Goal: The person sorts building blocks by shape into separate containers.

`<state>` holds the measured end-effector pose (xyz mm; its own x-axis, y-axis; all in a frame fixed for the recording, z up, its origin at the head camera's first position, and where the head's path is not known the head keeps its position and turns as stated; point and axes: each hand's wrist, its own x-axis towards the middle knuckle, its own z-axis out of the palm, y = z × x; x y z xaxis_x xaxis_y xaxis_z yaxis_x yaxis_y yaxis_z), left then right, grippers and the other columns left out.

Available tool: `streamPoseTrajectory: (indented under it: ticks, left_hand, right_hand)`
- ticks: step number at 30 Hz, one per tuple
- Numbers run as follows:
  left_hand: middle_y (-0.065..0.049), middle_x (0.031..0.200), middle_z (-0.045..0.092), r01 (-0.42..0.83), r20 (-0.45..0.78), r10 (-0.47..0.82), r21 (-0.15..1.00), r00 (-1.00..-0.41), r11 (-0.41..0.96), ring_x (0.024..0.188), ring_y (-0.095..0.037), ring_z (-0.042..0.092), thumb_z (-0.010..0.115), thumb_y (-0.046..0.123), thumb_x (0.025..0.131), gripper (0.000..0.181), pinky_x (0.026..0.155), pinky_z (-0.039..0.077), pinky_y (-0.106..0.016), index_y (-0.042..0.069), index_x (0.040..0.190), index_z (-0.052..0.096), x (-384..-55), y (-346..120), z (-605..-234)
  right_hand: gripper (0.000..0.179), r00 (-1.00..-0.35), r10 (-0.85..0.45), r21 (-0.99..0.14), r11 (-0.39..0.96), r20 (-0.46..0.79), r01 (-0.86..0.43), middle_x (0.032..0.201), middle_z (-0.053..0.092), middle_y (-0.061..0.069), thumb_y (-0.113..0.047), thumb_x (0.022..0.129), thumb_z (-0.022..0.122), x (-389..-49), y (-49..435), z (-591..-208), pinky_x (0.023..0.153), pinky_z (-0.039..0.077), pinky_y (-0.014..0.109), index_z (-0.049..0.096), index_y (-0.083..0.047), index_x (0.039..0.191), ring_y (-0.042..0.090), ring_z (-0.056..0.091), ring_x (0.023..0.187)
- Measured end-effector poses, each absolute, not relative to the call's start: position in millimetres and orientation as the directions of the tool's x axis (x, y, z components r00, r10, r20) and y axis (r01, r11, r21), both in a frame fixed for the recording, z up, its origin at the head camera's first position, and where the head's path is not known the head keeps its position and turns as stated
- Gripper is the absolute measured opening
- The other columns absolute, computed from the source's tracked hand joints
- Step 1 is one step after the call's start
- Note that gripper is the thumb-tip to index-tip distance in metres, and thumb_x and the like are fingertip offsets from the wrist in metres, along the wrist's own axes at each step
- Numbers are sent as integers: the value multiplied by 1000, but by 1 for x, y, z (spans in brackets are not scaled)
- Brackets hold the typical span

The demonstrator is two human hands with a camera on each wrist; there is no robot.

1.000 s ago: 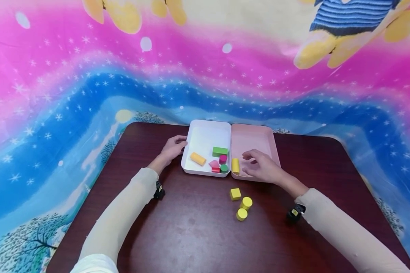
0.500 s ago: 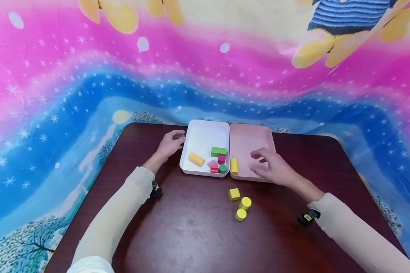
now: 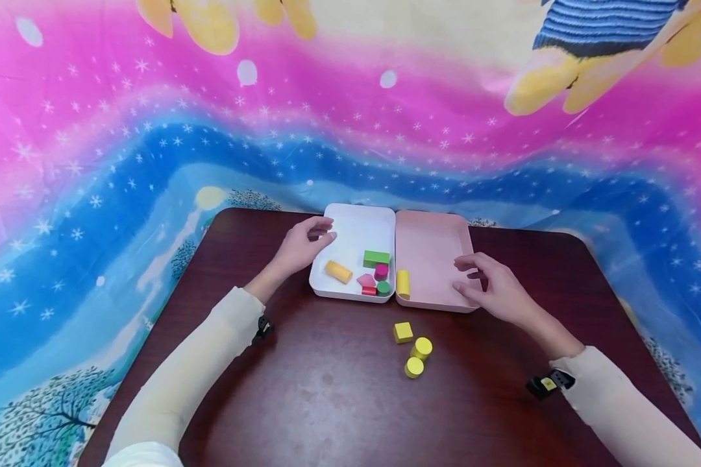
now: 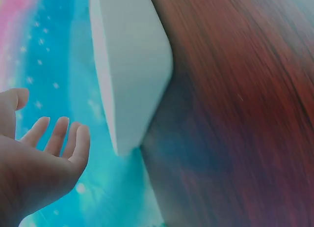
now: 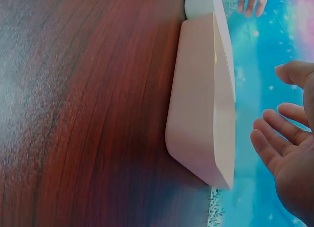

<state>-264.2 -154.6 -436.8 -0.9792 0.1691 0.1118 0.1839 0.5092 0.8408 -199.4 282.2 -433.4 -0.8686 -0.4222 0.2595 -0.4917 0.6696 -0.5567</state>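
A white tray (image 3: 356,227) and a pink tray (image 3: 432,237) stand side by side at the back of the table. My left hand (image 3: 300,246) hovers over the white tray's left edge, fingers relaxed and holding nothing; the left wrist view shows them apart. At the pink tray's right edge is my right hand (image 3: 493,285), loosely bent and holding nothing. Inside the white tray lie an orange cylinder (image 3: 339,272), a green rectangular block (image 3: 376,259), a magenta block (image 3: 381,272), a pink block (image 3: 366,280), a red block (image 3: 368,291) and a green cylinder (image 3: 383,288). A yellow cylinder (image 3: 403,284) lies in the pink tray.
On the dark table (image 3: 315,376), in front of the pink tray, are a yellow cube (image 3: 403,332) and two yellow cylinders, one farther back (image 3: 422,347) and one nearer (image 3: 414,368). A printed cloth (image 3: 339,149) hangs behind the table.
My right hand has moved right, away from the yellow cylinder to the pink tray's right side. My left hand has shifted right, from beside the white tray to above its edge. The blocks stay put.
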Motion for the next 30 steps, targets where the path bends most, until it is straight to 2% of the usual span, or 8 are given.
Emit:
streamPoseTrajectory:
  ticks: [2,4,8,13,15,18,21,30]
  left_hand:
    - [-7,140,66,215,126,203,834,-971,509,130,-26,62,70,34,104,49,109,53,-44,12,148,61,-259,-147,-432]
    - [-5,139,67,249,142,239,822,-960,512,128,-24,63,71,33,104,48,108,53,-43,13,146,62,-254,-140,-429]
    - [-2,137,67,300,139,329,803,-934,514,122,-20,65,72,34,103,48,103,56,-39,14,145,64,-244,-125,-424]
    - [-8,139,66,323,107,418,810,-902,490,121,-21,65,74,30,102,46,101,58,-37,14,145,63,-232,-110,-415]
    - [-9,139,66,326,105,436,819,-894,472,121,-21,65,74,28,102,46,100,59,-36,14,144,63,-229,-106,-413]
    - [-8,138,66,330,98,461,826,-882,457,123,-24,65,74,27,102,46,100,59,-35,13,144,63,-224,-101,-415]
    - [-9,137,66,335,88,494,835,-865,437,125,-27,65,75,25,101,46,98,59,-33,11,144,63,-218,-96,-419]
    - [-12,133,68,423,149,599,837,-786,347,117,-31,67,76,18,100,49,99,59,-40,9,146,62,-202,-79,-430]
  right_hand:
    - [43,-862,-422,-548,667,279,-504,127,68,15,-18,97,80,-200,285,-433,93,60,56,64,-3,134,39,71,109]
    - [43,-859,-419,-551,660,293,-510,126,68,15,-16,96,81,-202,287,-433,95,61,38,64,-2,133,39,70,109]
    - [44,-864,-403,-554,664,301,-502,127,68,15,-13,95,81,-205,293,-434,95,50,10,64,-1,135,40,70,110]
    - [45,-878,-376,-581,659,295,-478,130,66,17,-6,95,80,-209,298,-436,93,41,1,63,0,136,41,69,113]
    - [46,-887,-359,-594,659,290,-461,131,66,17,-6,94,80,-211,300,-437,95,47,6,63,0,136,41,69,113]
    - [45,-898,-334,-608,662,285,-439,131,66,17,-6,95,79,-216,302,-439,99,58,30,63,-1,137,42,69,114]
    - [43,-905,-313,-627,653,287,-425,130,67,20,-5,96,77,-222,304,-442,100,55,50,63,0,137,42,68,115]
    - [41,-953,-214,-707,639,215,-303,130,66,25,-6,101,72,-238,311,-449,101,56,49,60,3,139,39,66,117]
